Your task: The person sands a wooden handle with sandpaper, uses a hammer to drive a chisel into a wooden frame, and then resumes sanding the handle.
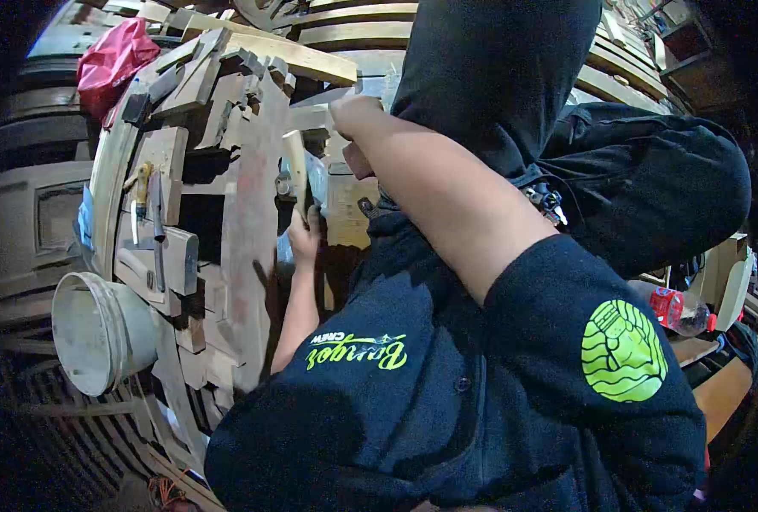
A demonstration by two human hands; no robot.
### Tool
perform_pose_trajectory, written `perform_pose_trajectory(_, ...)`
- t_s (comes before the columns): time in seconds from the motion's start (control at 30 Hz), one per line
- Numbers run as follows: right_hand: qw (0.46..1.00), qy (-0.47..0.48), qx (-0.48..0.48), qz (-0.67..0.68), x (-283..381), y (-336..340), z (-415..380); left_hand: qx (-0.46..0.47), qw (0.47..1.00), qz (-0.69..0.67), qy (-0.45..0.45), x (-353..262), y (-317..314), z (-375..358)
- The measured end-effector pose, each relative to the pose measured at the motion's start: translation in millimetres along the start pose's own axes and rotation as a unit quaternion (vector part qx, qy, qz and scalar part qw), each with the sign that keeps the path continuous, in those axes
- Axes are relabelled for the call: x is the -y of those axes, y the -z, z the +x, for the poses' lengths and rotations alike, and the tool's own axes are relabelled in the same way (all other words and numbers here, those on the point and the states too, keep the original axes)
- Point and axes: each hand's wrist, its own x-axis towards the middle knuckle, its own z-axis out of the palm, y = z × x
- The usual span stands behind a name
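Note:
My left hand is closed around the lower end of a pale, slightly curved wooden piece, which points away from me beside the bench. Further forward, my right hand is bent over with its fingers curled; whatever it may hold is hidden. A small reddish-brown thing shows just below the right wrist, and I cannot make out its kind. Light blue, shiny plastic lies right behind the wooden piece. Close to the left hand runs the worn wooden workbench.
On the bench lie a yellow-handled tool, a long dark tool and several wood offcuts. A whitish bucket stands at the left, a red plastic bag at the upper left. At right is a red-labelled bottle.

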Motion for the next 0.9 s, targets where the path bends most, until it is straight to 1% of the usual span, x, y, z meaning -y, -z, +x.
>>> perform_pose_trajectory(0.03, 1.000, -0.002, 0.010, 0.002, 0.5, 1.3, -2.6, -0.015, 1.000, 0.018, 0.015, 7.3, -3.3, -1.6)
perform_pose_trajectory(0.07, 1.000, 0.004, -0.008, -0.008, -0.5, -1.9, -3.3, 0.043, 0.988, 0.146, 0.017, 14.4, -3.8, -2.1)
perform_pose_trajectory(0.1, 1.000, 0.003, -0.011, -0.009, -3.2, -10.9, 5.4, 0.101, 0.957, 0.270, 0.016, 16.2, -3.1, 0.7)
perform_pose_trajectory(0.13, 1.000, 0.003, -0.015, -0.008, -8.1, -24.1, 20.5, 0.231, 0.924, 0.302, 0.037, 16.2, -1.3, 7.7)
perform_pose_trajectory(0.17, 1.000, 0.004, -0.016, -0.006, -12.5, -32.9, 27.3, 0.234, 0.933, 0.272, 0.035, 22.1, -2.1, 6.8)
perform_pose_trajectory(0.2, 0.993, 0.045, -0.006, -0.106, -0.1, 1.7, -17.9, 0.205, 0.952, 0.221, 0.062, 18.2, 0.9, 4.7)
perform_pose_trajectory(0.23, 0.992, 0.054, -0.001, -0.111, 1.3, 4.6, -19.8, 0.176, 0.966, 0.167, 0.084, 11.0, 2.2, 7.5)
perform_pose_trajectory(0.27, 0.993, 0.067, 0.012, -0.095, 2.4, 0.2, -11.7, 0.084, 0.989, 0.120, 0.019, 9.0, 0.0, 8.9)
perform_pose_trajectory(0.3, 0.994, 0.086, 0.029, -0.065, 3.3, -3.4, -4.1, 0.084, 0.984, -0.057, 0.149, 0.4, 5.5, 9.0)
perform_pose_trajectory(0.33, 0.993, 0.109, 0.048, -0.014, 4.8, -7.4, 7.9, 0.021, 0.994, -0.070, 0.076, 16.4, 3.2, 17.0)
perform_pose_trajectory(0.37, 0.986, 0.132, 0.078, 0.072, 7.0, -10.5, 19.8, -0.042, 0.996, -0.083, 0.001, 31.6, -2.1, 25.2)
perform_pose_trajectory(0.4, 0.967, 0.153, 0.116, 0.170, 9.7, -15.1, 30.1, -0.086, 0.990, -0.104, 0.039, 16.7, -4.6, 27.9)
perform_pose_trajectory(0.43, 0.933, 0.166, 0.164, 0.274, 13.1, -17.1, 35.8, -0.129, 0.981, -0.125, 0.078, -2.1, -4.7, 29.2)
perform_pose_trajectory(0.47, 0.889, 0.170, 0.218, 0.364, 15.5, -19.6, 40.1, -0.110, 0.976, -0.111, 0.153, -6.0, -1.6, 32.0)
perform_pose_trajectory(0.5, 0.846, 0.165, 0.266, 0.430, 17.5, -21.7, 41.8, -0.130, 0.971, -0.154, 0.131, 9.9, -3.1, 37.4)
perform_pose_trajectory(0.53, 0.811, 0.163, 0.306, 0.471, 19.8, -24.4, 44.1, -0.138, 0.966, -0.183, 0.120, 11.1, -3.2, 41.6)
perform_pose_trajectory(0.57, 0.789, 0.160, 0.334, 0.490, 21.7, -26.7, 46.4, -0.149, 0.960, -0.210, 0.109, 12.3, -4.8, 44.0)
perform_pose_trajectory(0.6, 0.777, 0.159, 0.351, 0.498, 23.0, -30.1, 48.8, -0.171, 0.942, -0.259, 0.129, -3.5, -7.0, 43.7)
perform_pose_trajectory(0.63, 0.769, 0.158, 0.362, 0.502, 23.4, -32.6, 51.8, -0.168, 0.942, -0.260, 0.126, -3.4, -7.4, 44.8)
perform_pose_trajectory(0.7, 0.784, 0.160, 0.354, 0.484, 25.9, -36.2, 57.2, -0.182, 0.957, -0.206, 0.097, -9.8, -5.8, 47.4)
perform_pose_trajectory(0.73, 0.804, 0.163, 0.336, 0.462, 26.5, -37.0, 59.7, -0.154, 0.969, -0.177, 0.078, -16.6, -4.6, 48.7)
perform_pose_trajectory(0.77, 0.827, 0.169, 0.313, 0.436, 26.2, -36.7, 63.1, -0.152, 0.969, -0.176, 0.077, -23.5, -5.5, 48.7)
perform_pose_trajectory(0.83, 0.888, 0.202, 0.226, 0.346, 28.3, -28.7, 64.4, -0.224, 0.955, -0.102, 0.165, -38.5, -7.0, 48.3)
perform_pose_trajectory(0.87, 0.911, 0.233, 0.154, 0.302, 34.9, -23.5, 66.5, -0.153, 0.945, -0.119, 0.264, -39.6, 4.6, 51.3)
perform_pose_trajectory(0.9, 0.911, 0.233, 0.154, 0.302, 37.6, -16.1, 59.5, -0.153, 0.945, -0.120, 0.264, -50.0, 5.0, 52.4)
